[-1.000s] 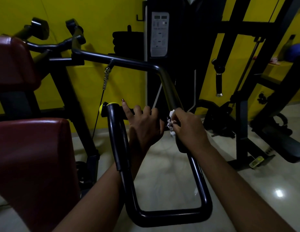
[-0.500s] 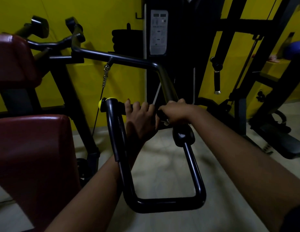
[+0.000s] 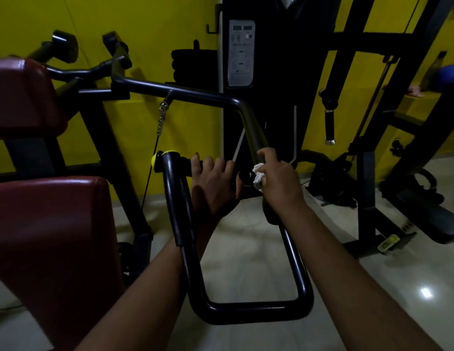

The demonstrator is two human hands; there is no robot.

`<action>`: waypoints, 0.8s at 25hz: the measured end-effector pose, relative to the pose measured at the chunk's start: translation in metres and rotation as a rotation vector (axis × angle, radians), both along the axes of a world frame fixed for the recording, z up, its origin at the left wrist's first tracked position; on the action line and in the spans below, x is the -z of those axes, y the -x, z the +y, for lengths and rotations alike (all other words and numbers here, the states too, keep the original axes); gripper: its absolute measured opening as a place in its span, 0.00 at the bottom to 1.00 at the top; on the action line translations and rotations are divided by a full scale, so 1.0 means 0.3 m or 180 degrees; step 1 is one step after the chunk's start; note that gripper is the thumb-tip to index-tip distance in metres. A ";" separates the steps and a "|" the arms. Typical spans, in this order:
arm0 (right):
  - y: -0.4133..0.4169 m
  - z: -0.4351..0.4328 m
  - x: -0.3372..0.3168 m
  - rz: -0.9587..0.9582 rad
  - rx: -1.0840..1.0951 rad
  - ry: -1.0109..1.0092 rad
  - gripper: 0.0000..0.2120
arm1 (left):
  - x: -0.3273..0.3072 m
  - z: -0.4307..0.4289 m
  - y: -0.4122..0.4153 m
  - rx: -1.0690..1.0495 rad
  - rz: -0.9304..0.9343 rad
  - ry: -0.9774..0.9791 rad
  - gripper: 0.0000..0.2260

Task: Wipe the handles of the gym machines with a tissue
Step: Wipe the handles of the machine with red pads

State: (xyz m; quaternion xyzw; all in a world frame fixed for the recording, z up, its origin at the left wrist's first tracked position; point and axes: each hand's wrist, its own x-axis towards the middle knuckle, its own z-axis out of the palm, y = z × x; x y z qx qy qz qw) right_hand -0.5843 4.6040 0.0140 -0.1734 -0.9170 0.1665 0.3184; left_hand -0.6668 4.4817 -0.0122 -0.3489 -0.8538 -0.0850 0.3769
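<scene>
Holds a crumpled white tissue (image 3: 258,174) in the right hand (image 3: 280,183), bunched against the right-side bar of the black loop handle (image 3: 246,311), just where the bare steel tube (image 3: 251,127) meets the dark grip sleeve (image 3: 271,216). Curls the right fingers (image 3: 267,154) round that bar, pinching the tissue to it, with a white wad poking out at the hand's inner edge. Wraps the left hand (image 3: 215,186) over the short crossbar (image 3: 186,163), beside the yellow end cap (image 3: 154,160). Keeps the left fingers (image 3: 210,163) close together and curled over the top, well clear of the tissue. Shows a narrow gap between the two hands.

Hides most of the tissue under the right palm, and the middle of the crossbar under the left hand. Passes the left forearm behind the loop's left upright. Cuts off the red pad (image 3: 51,236) at the left edge. Loses fine detail of the grip surfaces in the dim light.

Half a second ago, had the right hand on top of the crossbar, touching the left, with the tissue all but covered. Has since slid it rightward and down onto the side bar, baring the tissue again. Has kept the left hand in place.
</scene>
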 end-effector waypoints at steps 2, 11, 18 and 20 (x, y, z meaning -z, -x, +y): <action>-0.010 -0.003 -0.013 0.0051 -0.0060 0.0165 0.18 | 0.003 0.000 -0.001 0.0010 0.0009 -0.0030 0.14; -0.064 -0.118 0.028 -0.0762 0.0365 -0.0791 0.23 | 0.017 -0.008 -0.007 0.0101 0.0055 -0.0042 0.14; -0.116 -0.060 0.092 0.1107 0.0297 0.0422 0.16 | -0.001 -0.018 0.006 0.0382 0.0143 -0.0302 0.14; -0.121 -0.047 0.091 0.1144 0.0276 0.0456 0.16 | 0.015 -0.043 0.007 0.0964 0.0322 -0.0531 0.12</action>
